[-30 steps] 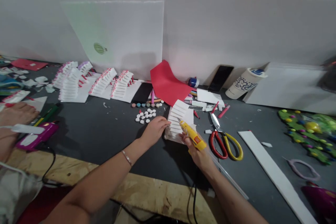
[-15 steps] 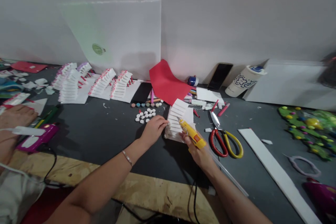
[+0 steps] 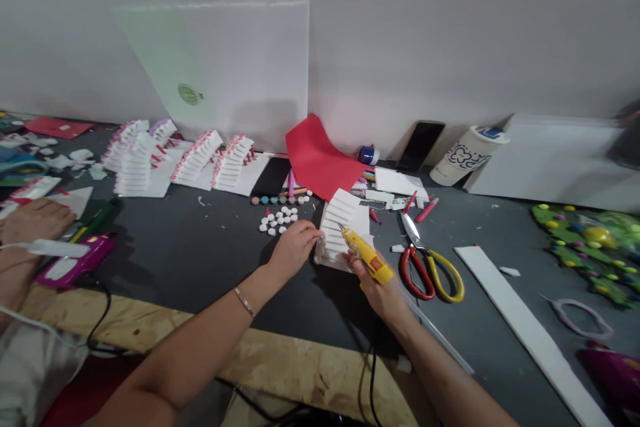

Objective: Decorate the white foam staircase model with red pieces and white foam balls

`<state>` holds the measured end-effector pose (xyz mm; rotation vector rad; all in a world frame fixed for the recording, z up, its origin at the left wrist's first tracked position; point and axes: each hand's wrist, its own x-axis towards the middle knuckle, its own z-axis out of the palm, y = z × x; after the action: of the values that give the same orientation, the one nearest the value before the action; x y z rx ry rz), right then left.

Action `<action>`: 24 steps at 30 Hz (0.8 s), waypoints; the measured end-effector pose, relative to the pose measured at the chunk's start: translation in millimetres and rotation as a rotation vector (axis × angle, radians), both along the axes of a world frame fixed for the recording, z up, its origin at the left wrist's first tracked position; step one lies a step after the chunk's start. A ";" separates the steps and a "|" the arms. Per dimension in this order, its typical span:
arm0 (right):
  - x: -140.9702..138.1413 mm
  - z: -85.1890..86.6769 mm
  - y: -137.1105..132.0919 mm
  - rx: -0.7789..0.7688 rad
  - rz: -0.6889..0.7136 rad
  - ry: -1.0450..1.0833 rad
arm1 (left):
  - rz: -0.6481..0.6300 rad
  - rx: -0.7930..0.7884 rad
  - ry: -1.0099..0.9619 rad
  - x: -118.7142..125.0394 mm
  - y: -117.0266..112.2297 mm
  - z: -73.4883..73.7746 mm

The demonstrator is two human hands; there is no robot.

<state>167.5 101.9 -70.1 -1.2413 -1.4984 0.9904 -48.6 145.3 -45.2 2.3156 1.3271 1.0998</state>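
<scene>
My right hand (image 3: 376, 285) grips a yellow hot glue gun (image 3: 367, 255), its nozzle pointing up and left over the steps of a small white model staircase (image 3: 336, 220). My left hand (image 3: 296, 240) is closed in a pinch at the staircase's left edge; whatever sits between the fingertips is too small to make out. Left of the staircase lies a cluster of small white rounded pieces (image 3: 278, 220), with a row of coloured round pieces (image 3: 281, 200) behind them.
Red-and-yellow-handled scissors (image 3: 423, 263) lie to the right, near a long white strip (image 3: 520, 320). Finished-looking staircases (image 3: 233, 163) with pink edging stand back left. A red sheet (image 3: 320, 157) and a tilted cup (image 3: 463, 157) are behind. At far left, another person's hand (image 3: 37, 220) rests near a purple glue gun (image 3: 77, 260).
The view has shifted very slightly. Both hands and the glue gun keep their places at the staircase.
</scene>
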 end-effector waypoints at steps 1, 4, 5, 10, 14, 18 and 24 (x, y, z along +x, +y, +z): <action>-0.5 0.5 -0.4 -0.005 -0.011 0.006 | 0.011 0.008 -0.006 -0.6 0.0 1.3; -1.9 1.4 -0.6 -0.029 -0.042 0.063 | 0.111 0.034 -0.025 -7.5 2.2 8.5; -2.2 1.6 -0.3 -0.036 -0.057 0.101 | 0.166 0.039 -0.022 -11.8 3.9 11.8; -1.3 5.6 3.8 -0.042 -0.117 0.237 | 0.462 0.002 0.092 -41.1 17.5 27.6; -0.3 10.2 5.8 -0.034 -0.122 0.244 | 0.582 0.009 0.181 -58.5 25.8 32.6; 0.2 9.6 5.8 -0.037 -0.133 0.228 | 0.586 -0.017 0.306 -65.0 27.8 31.9; 1.3 7.9 6.7 -0.027 -0.123 0.203 | 0.578 0.109 0.259 -57.6 23.9 29.1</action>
<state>168.8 108.7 -62.2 -1.1990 -1.2414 1.0252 -106.2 169.2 -16.1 2.2643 2.1793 1.0584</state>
